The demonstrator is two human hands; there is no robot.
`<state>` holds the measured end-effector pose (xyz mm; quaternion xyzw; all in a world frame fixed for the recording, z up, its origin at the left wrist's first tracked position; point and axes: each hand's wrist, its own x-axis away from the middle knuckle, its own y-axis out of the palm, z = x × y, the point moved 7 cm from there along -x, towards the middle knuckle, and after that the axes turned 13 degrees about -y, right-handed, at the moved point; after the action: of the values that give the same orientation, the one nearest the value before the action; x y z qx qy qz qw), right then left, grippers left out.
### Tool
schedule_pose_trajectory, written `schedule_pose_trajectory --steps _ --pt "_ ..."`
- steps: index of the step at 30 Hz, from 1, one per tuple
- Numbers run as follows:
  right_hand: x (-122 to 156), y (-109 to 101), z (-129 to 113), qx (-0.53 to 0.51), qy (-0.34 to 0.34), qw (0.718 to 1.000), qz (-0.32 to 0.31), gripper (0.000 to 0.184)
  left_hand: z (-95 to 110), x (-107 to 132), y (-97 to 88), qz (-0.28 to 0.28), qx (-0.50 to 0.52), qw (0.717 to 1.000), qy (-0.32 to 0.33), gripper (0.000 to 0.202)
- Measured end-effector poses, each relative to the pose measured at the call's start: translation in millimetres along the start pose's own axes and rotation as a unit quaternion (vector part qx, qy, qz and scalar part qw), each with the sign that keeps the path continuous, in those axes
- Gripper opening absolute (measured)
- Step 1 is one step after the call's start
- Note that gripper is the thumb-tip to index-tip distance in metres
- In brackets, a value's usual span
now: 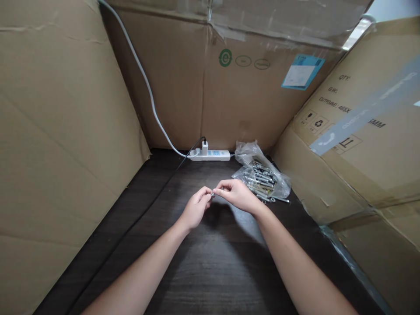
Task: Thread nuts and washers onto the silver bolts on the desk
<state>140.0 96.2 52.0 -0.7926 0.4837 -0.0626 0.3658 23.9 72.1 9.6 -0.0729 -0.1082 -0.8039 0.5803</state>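
My left hand [196, 208] and my right hand [238, 194] meet above the middle of the dark wooden table [203, 271]. Both are closed in a pinch on a small metal fastener [213, 194] held between their fingertips; it is too small to name exactly. Just to the right of my right hand lies a clear plastic bag of metal bolts [262, 175], with a few loose bolts [278, 199] spilling out at its near edge.
A white power strip [211, 154] with a plugged-in adapter lies at the back of the table; its white cable [144, 78] runs up to the left. Large cardboard boxes wall in the left [59, 131], back [229, 78] and right [361, 140] sides.
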Motion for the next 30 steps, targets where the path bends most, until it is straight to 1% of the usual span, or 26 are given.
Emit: schedule_pose_trajectory --steps 3,5,7,8,9,10,12,13,14,15,16,17,18,21,24,28,30 --pt "-1 -3 1 -0.006 0.003 1.0 0.017 0.028 0 0 -0.1 -0.007 0.011 1.0 -0.002 0.019" --pt "-2 -6 3 -0.041 0.004 0.998 0.037 0.028 -1 -1 -0.7 -0.004 0.01 1.0 -0.002 0.02" --pt "-3 -7 9 -0.116 0.026 0.991 0.067 0.026 -1 -1 -1.1 -0.001 0.001 1.0 0.003 0.02" --pt "-2 -5 14 -0.177 0.052 0.979 0.086 0.026 -1 -1 -0.9 0.001 -0.006 1.0 0.007 0.019" --pt "-2 -1 20 -0.252 0.083 0.958 0.108 0.025 -1 -2 -0.7 0.002 -0.016 1.0 0.013 0.019" --pt "-1 4 26 -0.334 0.116 0.926 0.129 0.024 -1 -2 -0.5 0.006 -0.027 0.999 0.019 0.018" --pt "1 18 32 -0.489 0.167 0.841 0.162 0.022 -1 -2 -0.6 0.02 -0.054 0.998 0.036 0.017" --pt "1 25 33 -0.547 0.182 0.799 0.169 0.021 -1 -2 -0.7 0.028 -0.07 0.996 0.048 0.016" --pt "0 31 32 -0.59 0.192 0.765 0.173 0.021 0 -2 -0.9 0.038 -0.088 0.993 0.062 0.015" --pt "0 35 30 -0.619 0.197 0.74 0.176 0.021 0 -1 -1.0 0.048 -0.106 0.99 0.077 0.015" --pt "-1 38 28 -0.637 0.198 0.724 0.179 0.023 1 -1 -0.9 0.055 -0.124 0.987 0.091 0.014" --pt "-1 39 26 -0.646 0.195 0.715 0.183 0.024 1 0 -0.8 0.062 -0.141 0.983 0.102 0.014" --pt "-2 38 24 -0.649 0.189 0.713 0.187 0.025 2 2 -0.7 0.067 -0.157 0.979 0.11 0.013" --pt "-2 35 18 -0.64 0.178 0.721 0.195 0.025 7 7 -0.7 0.087 -0.202 0.967 0.126 0.012" --pt "-1 35 14 -0.622 0.182 0.732 0.211 0.021 15 13 1.1 0.116 -0.278 0.942 0.147 0.01" --pt "1 39 9 -0.563 0.178 0.77 0.241 0.015 21 17 5.3 0.159 -0.394 0.888 0.177 0.01" --pt "0 41 4 -0.534 0.159 0.793 0.248 0.014 21 17 5.9 0.173 -0.428 0.868 0.182 0.009"
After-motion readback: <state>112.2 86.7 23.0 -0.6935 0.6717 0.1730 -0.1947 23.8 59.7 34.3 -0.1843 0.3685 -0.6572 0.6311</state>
